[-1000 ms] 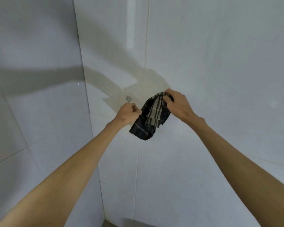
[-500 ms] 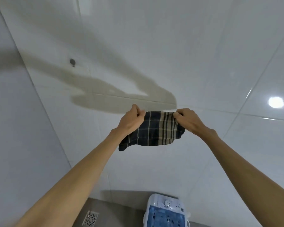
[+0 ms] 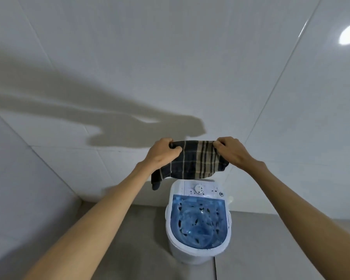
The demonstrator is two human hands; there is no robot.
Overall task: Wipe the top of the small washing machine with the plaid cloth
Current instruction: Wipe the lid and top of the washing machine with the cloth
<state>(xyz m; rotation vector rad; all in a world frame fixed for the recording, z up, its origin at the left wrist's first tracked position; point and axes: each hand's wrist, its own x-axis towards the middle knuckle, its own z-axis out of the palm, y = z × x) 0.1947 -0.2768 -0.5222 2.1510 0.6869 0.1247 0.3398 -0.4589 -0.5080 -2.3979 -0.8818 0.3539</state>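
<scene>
The fingers point(image 3: 175, 148) of the left hand point(image 3: 162, 151) are curled tight around the left top corner of the plaid cloth point(image 3: 192, 160), and the fingers point(image 3: 220, 144) of the right hand point(image 3: 233, 152) are pinched shut on its right top corner. There are two hands, one cloth and one washing machine in view.

The plaid cloth is stretched between the two grips and hangs down from them in the air, touching nothing else. It is dark navy to black, crossed by thin tan lines, with a broad tan band and several narrow dark stripes toward the right-hand side. Its lower edge is uneven, and a narrow tail droops lower under the left hand.

Below the fingers, past the cloth's lower edge, stands the small washing machine point(image 3: 198, 223) on the grey floor point(image 3: 281, 245), well apart from the cloth. Its body is white and rounded, with a translucent blue lid point(image 3: 197, 221) on top; dark specks show on or through the lid, which of the two I cannot tell. One round white dial point(image 3: 198, 188) sits on the white control strip at the back, with one small button point(image 3: 221, 194) to its right.

Behind the fingers rises a white tiled wall point(image 3: 170, 57) carrying the shadow of the arms, and a bright light reflection point(image 3: 349, 34) glints far up to the right.
</scene>
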